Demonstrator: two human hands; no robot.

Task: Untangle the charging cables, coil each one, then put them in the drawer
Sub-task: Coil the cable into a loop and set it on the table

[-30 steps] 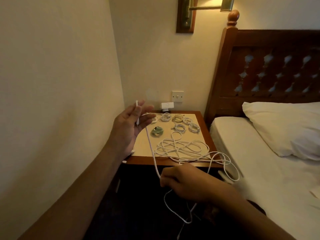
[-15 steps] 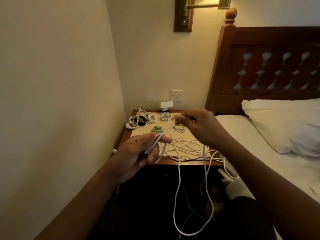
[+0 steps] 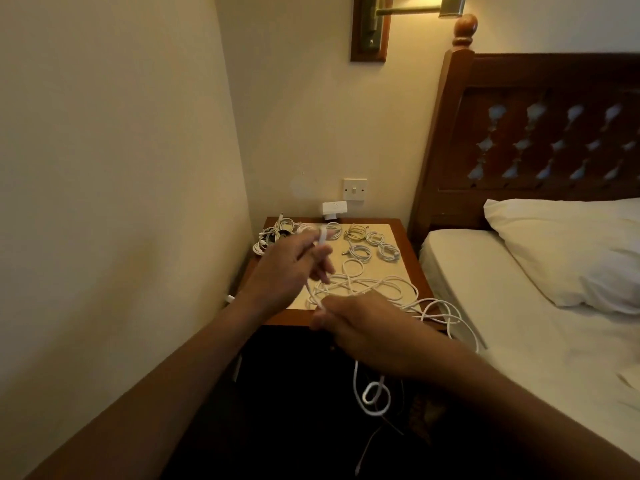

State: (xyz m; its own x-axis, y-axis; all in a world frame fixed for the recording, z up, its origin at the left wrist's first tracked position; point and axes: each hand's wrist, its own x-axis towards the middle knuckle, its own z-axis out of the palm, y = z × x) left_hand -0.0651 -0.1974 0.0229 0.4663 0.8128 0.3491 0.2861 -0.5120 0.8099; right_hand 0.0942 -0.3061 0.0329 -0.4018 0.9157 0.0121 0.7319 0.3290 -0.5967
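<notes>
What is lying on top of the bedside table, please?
Several small coiled cables sit along the back of the bedside table, and a loose white tangle lies nearer the front. The left hand covers part of the rear coils.

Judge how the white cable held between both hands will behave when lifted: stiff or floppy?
Likely floppy: below the right hand the cable sags into a loose loop. Probably light, since the left hand holds its end between fingers. It may drag the tangle on the nightstand along.
</notes>
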